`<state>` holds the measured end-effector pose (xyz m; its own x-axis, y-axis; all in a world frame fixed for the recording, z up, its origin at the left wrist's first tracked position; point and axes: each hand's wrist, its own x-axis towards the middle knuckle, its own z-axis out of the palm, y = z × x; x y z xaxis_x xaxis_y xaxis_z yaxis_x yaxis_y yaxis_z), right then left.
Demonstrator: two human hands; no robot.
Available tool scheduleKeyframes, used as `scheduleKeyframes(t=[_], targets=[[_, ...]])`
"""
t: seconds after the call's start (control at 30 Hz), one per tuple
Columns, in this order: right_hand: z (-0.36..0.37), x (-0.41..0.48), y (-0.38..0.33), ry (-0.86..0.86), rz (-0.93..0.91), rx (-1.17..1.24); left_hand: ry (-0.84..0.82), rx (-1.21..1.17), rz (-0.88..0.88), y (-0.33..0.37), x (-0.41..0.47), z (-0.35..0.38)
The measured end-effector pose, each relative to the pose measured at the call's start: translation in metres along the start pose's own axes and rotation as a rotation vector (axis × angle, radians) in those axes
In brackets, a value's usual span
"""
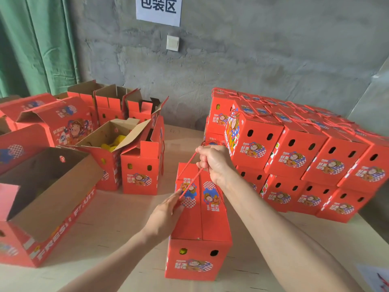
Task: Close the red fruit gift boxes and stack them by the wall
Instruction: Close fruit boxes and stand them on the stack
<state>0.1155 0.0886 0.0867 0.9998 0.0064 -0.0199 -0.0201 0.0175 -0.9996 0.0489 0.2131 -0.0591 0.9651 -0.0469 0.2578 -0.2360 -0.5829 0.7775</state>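
Observation:
A closed red fruit gift box (200,224) stands on the wooden table in front of me, its top flaps folded flat. My right hand (212,163) grips the red rope handle (192,182) above the far end of the box and holds it taut. My left hand (166,216) rests against the box's left side, its fingertips touching the lower end of the rope. A two-layer stack of closed red boxes (294,157) stands at the right by the grey wall.
Several open red boxes (113,142) crowd the left of the table, one showing yellow fruit. A large open carton (42,207) marked FRESH FRUIT sits at the near left. The bare wooden table (117,224) shows between them. A green curtain (31,45) hangs at the back left.

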Motion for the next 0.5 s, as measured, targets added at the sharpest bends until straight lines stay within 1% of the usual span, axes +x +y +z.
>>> scheduleKeyframes(t=[0.1, 0.17, 0.27, 0.37, 0.43, 0.5], targets=[[0.004, 0.002, 0.001, -0.019, -0.057, -0.067, -0.006, -0.063, -0.023, -0.005, 0.005, -0.009], [0.007, 0.002, 0.009, -0.023, -0.056, -0.103, -0.029, -0.037, -0.034, -0.011, 0.003, -0.009], [0.004, -0.001, 0.016, -0.032, -0.026, -0.135, -0.006, -0.088, -0.074, -0.017, 0.0, -0.004], [0.0, -0.01, 0.023, -0.012, 0.097, -0.198, -0.006, -0.067, -0.11, -0.02, -0.005, -0.001], [0.0, -0.017, 0.023, 0.027, 0.241, -0.076, -0.032, -0.105, -0.122, -0.02, -0.013, -0.001], [0.004, -0.02, 0.01, 0.045, 0.309, 0.033, -0.065, -0.086, -0.024, -0.02, -0.022, -0.002]])
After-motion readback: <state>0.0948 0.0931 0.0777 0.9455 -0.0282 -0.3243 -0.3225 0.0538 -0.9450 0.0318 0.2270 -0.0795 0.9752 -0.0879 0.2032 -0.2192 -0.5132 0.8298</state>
